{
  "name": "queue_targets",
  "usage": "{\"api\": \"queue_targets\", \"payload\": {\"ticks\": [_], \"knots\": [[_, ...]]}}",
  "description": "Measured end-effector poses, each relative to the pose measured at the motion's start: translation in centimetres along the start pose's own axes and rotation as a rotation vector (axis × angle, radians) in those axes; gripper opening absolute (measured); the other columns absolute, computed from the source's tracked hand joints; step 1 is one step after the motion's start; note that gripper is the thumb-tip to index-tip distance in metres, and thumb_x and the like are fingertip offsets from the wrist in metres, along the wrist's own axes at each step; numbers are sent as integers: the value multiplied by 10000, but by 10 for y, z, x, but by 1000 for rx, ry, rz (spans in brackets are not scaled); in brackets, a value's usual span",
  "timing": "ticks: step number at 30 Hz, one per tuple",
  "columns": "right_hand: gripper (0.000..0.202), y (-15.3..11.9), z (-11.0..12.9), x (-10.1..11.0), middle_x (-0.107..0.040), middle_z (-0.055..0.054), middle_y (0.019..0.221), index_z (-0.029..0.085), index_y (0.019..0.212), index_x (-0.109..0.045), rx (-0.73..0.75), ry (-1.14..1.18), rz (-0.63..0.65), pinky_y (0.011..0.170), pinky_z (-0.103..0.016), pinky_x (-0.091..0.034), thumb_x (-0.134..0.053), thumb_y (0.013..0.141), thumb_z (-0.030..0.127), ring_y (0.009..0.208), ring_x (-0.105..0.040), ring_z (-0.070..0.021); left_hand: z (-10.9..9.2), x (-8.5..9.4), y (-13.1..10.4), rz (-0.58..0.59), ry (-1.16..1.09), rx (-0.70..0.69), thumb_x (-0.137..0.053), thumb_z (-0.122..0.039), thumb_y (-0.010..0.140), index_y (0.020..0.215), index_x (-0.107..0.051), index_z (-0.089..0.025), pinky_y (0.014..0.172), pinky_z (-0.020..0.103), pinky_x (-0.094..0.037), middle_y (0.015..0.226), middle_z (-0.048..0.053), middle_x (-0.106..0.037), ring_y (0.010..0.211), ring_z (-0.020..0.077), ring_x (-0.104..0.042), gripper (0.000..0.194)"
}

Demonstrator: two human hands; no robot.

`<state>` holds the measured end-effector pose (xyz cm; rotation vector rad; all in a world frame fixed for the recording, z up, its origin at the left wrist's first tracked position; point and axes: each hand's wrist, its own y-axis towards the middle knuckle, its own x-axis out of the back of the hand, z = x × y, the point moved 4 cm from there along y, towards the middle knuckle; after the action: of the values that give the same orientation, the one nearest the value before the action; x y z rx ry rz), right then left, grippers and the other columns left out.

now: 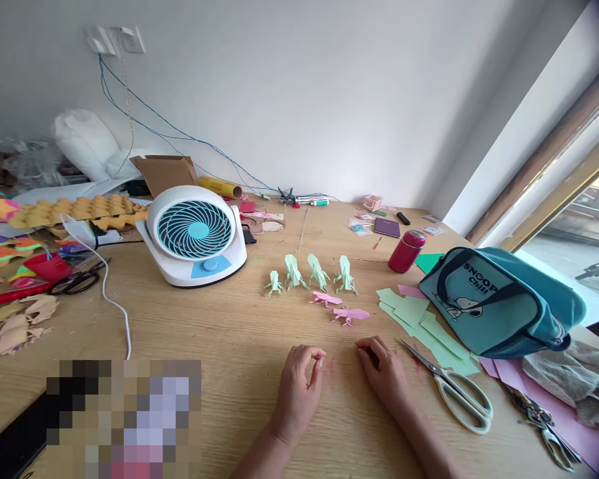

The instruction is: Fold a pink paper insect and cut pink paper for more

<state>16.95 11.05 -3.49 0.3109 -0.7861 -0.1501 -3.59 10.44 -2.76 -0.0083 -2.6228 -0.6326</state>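
My left hand (299, 386) rests on the wooden table, fingers curled in and thumb close to the fingertips, with nothing showing between them. To its right, my right hand (383, 372) lies loosely closed on the tabletop, also with nothing visible in it. Just beyond the hands stand two pink folded-paper insects (351, 315), (325, 299). Behind those is a row of several pale green folded-paper insects (316, 269), the leftmost one smaller. Scissors with pale handles (462, 394) lie shut beside my right hand, and neither hand touches them.
Pale green paper sheets (419, 319) lie before a blue bag (484, 299). A red flask (406, 251) stands behind them. On the left are a white fan (196, 233), a white cable (114, 303), and egg-tray cardboard (80, 211). Metal scissors (544, 426) lie at the right edge.
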Motion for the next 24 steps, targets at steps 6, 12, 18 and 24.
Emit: {"api": "queue_targets", "payload": {"ticks": [6,12,18,24], "knots": [[155,7,-10,2,-633,-75,950,220,984,-592,-31,6,-102,658,-329,-536,-470,920,292,765,-630,-201,3,-2,-1,6,-19,17,-474,-32,824,904,-592,-215,807,335,-495,894,28,-653,884,192,-613,231],[439,47,-28,5,-560,-107,1177,255,1230,-536,-6,-8,-134,862,-451,-531,-640,814,350,1103,-562,-291,4,1,4,-2,-15,18,-485,-68,847,894,-599,-208,796,334,-502,887,34,-666,870,192,-628,187],[486,62,-44,0,-560,-126,1233,219,1256,-497,-19,75,-93,933,-457,-514,-637,833,412,1050,-617,-254,7,4,4,-23,14,32,-494,-108,856,877,-615,-212,782,330,-514,876,35,-690,855,196,-651,162],[504,60,-51,-2,-639,-105,1134,209,1291,-470,-52,137,-87,886,-409,-540,-620,833,355,952,-663,-221,9,2,6,-29,11,42,-505,-116,837,871,-628,-216,772,328,-523,867,35,-701,845,199,-667,161]]}}
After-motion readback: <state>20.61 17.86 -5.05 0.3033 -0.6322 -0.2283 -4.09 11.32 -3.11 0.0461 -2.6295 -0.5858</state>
